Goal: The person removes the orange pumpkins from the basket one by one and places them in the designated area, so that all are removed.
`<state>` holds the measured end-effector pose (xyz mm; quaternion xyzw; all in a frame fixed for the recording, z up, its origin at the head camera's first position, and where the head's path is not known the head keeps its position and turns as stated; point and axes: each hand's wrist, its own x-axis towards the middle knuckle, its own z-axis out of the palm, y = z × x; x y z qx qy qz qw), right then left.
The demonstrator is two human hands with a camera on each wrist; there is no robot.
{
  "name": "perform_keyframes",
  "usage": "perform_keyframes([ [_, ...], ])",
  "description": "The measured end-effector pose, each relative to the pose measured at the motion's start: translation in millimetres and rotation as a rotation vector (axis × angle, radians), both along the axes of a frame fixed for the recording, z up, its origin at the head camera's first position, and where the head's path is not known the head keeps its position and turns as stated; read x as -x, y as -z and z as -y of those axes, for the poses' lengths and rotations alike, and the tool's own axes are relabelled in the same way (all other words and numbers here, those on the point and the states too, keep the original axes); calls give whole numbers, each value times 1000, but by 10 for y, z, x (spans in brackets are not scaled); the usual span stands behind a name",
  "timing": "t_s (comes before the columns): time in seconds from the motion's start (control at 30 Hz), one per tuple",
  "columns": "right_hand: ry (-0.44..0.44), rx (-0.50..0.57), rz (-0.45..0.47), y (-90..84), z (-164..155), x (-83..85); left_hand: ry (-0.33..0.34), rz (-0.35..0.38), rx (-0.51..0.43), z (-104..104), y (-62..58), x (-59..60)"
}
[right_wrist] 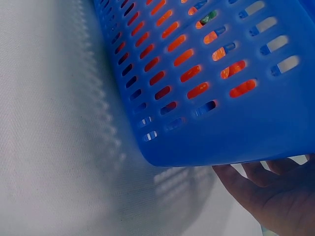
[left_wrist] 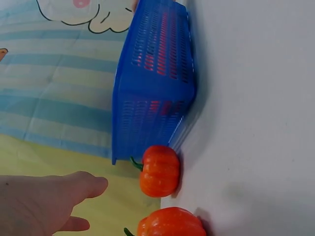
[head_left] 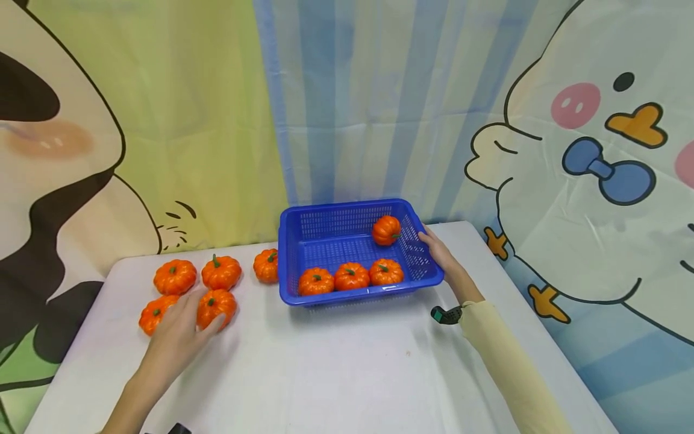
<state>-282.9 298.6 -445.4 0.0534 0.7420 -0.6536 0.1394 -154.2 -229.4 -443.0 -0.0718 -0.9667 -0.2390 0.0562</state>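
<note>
Your left hand [head_left: 176, 337] lies flat with its fingers spread wide over two little pumpkins, the front right pumpkin [head_left: 217, 306] and the front left pumpkin [head_left: 153, 314], and it does not grip either one yet. Both sit on the white bench [head_left: 336, 367], well to the left of the blue basket [head_left: 311, 246]. These pumpkins are round and smooth, so if you press down on top of one it can roll out from under your hand. It could bump the two pumpkins [head_left: 197, 274] just behind it, or roll toward the front edge of the bench and fall off. Your right hand [head_left: 441, 253] touches the right side of the basket with its fingers fairly straight, and I cannot tell if they hook the rim. The basket looks light, so a push from that hand can make it slide. That would shake the three pumpkins in a row [head_left: 350, 276] and the one in the back corner [head_left: 386, 229]. The pumpkin [head_left: 266, 265] just beside the basket's left wall could get knocked too.
</note>
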Motion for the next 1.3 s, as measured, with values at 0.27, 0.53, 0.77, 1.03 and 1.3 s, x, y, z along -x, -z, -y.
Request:
perform_keyframes([
  [0.27, 3, -14, -1, 57, -39, 31, 80, -31, -55, -105, 23, -46],
  [0.53, 13, -52, -51, 218, -104, 132, 149, 41, -97, -260, 23, -54],
  [0.77, 14, -63, -44, 216, -103, 118, 174, 76, -139, -360, 12, -82],
  [1.03, 5, -49, -31, 213, -89, 118, 238, 95, -193, -479, -14, -72],
  [1.3, 14, -43, -31, 203, -81, 118, 323, 111, -249, -661, -81, -64],
])
